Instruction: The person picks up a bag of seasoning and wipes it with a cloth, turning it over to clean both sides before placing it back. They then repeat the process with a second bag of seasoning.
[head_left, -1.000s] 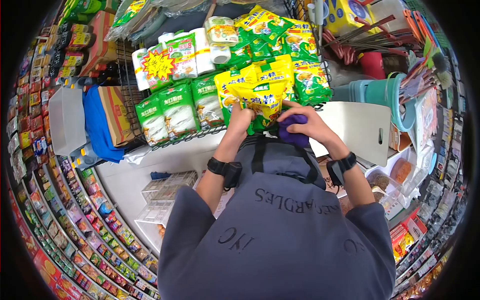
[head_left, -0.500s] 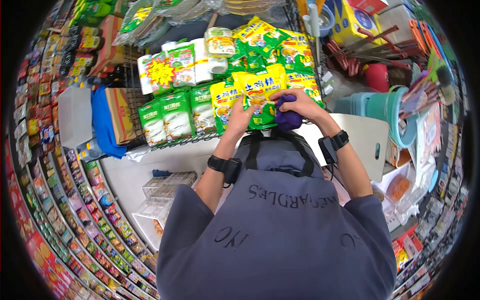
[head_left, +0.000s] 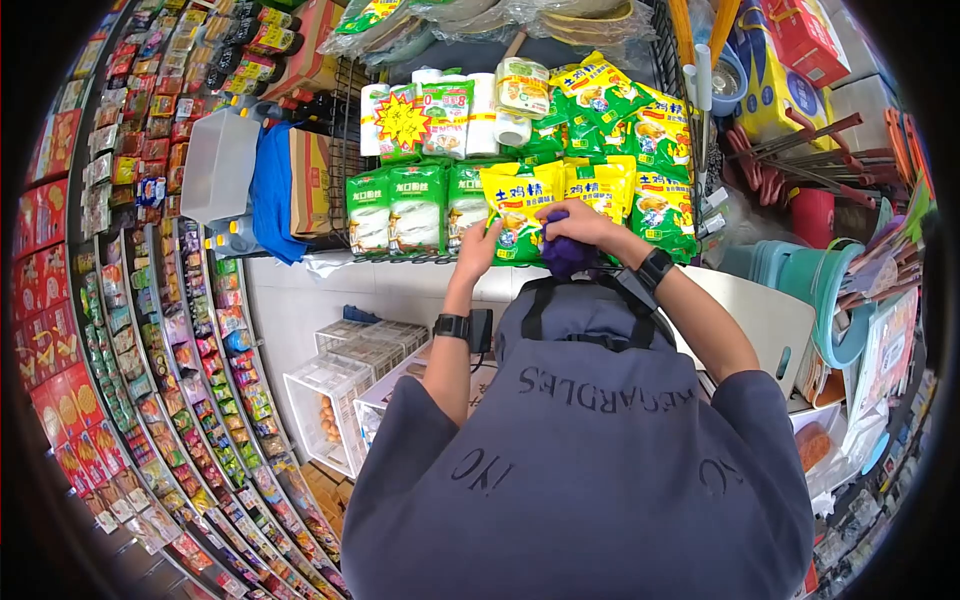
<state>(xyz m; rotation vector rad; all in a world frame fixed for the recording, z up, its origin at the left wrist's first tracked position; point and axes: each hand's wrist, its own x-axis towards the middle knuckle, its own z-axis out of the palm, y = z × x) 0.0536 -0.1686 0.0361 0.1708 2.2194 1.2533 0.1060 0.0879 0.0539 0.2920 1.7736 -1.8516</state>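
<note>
My left hand [head_left: 480, 248] grips the left edge of a yellow-and-green chicken seasoning packet [head_left: 512, 190], which stands upright at the front of a black wire rack [head_left: 430, 259]. In my right hand [head_left: 590, 228] is a bunched purple cloth [head_left: 568, 258], held at the right side of that packet. Another chicken seasoning packet [head_left: 600, 182] stands just right of it, partly behind my right hand. To the left are green-and-white bags of vermicelli [head_left: 415, 212].
White paper rolls [head_left: 482, 110] and more packets [head_left: 597, 90] fill the rack's back. A cardboard box [head_left: 312, 180] and a clear plastic bin [head_left: 218, 165] stand left. Teal buckets [head_left: 812, 285] and a white board [head_left: 750, 315] are at right. Below left is a white crate [head_left: 325, 405] with eggs.
The view has swung, so the rack appears farther right. My hands have gone from the middle packet to the one left of it. The purple cloth stays in my right hand.
</note>
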